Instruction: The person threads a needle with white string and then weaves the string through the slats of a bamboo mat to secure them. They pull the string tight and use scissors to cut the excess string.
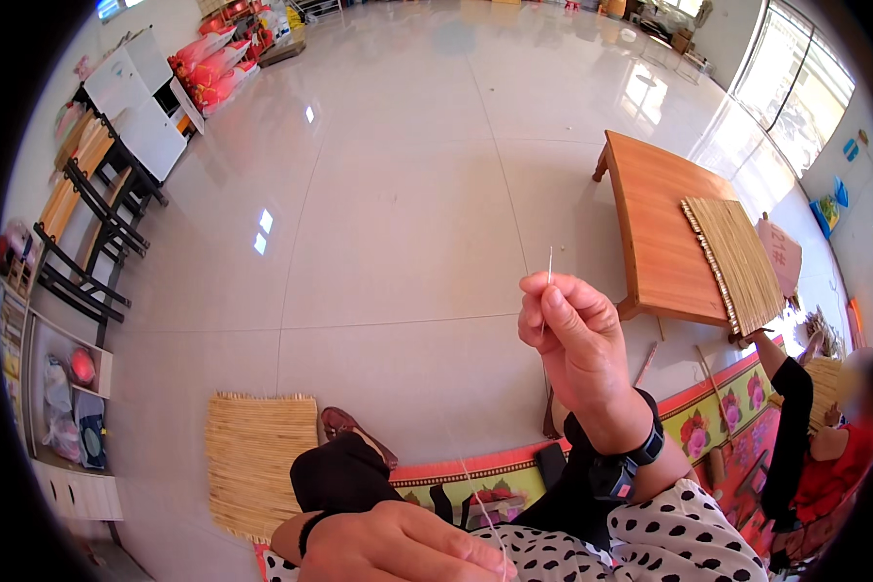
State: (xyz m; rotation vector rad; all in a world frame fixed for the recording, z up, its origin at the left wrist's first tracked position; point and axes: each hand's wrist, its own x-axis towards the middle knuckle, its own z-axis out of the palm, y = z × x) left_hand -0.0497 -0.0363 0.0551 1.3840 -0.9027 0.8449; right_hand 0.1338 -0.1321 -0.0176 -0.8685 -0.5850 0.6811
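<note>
Left of and below the low wooden table (664, 213), the right hand (582, 335) hides the middle of a thin needle (551, 262); which end bears the eye is too small to tell. Farther below and left of the table, the left hand (388, 545) is cut off by the lower edge, leaving its grip on the white thread (478, 500) unclear; the thread's upper stretch fades from sight. Right of and below the table, a co-worker's head (865, 383) is blurred.
</note>
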